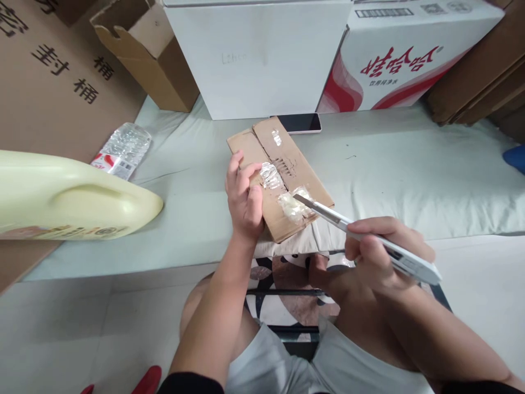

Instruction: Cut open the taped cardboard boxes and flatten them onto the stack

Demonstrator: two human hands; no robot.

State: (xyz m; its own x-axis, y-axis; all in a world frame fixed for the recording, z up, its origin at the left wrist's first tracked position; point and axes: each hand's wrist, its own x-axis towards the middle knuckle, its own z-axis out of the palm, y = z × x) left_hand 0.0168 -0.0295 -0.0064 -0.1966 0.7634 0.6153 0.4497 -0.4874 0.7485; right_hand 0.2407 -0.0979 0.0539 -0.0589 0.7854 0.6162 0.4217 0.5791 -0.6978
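A small brown cardboard box (301, 158) sits tilted at the front edge of the cloth-covered surface. Patches of crinkled clear tape (270, 175) lie on its top, and a seam runs between the flaps. My left hand (245, 200) grips the box by its left side, fingers curled over the top. Held in my right hand (381, 251) is a white utility knife (334, 216) with its blade extended. The blade's tip meets the tape patch near the box's front edge; whether it has gone through, I cannot tell.
Behind the box lies a phone (301, 123), against a large white box (262, 60). A red-and-white carton (394, 71) stands to its right. On the left are a pale yellow jug (74, 191), a plastic-wrapped pack (125, 148) and an open cardboard carton (164, 65).
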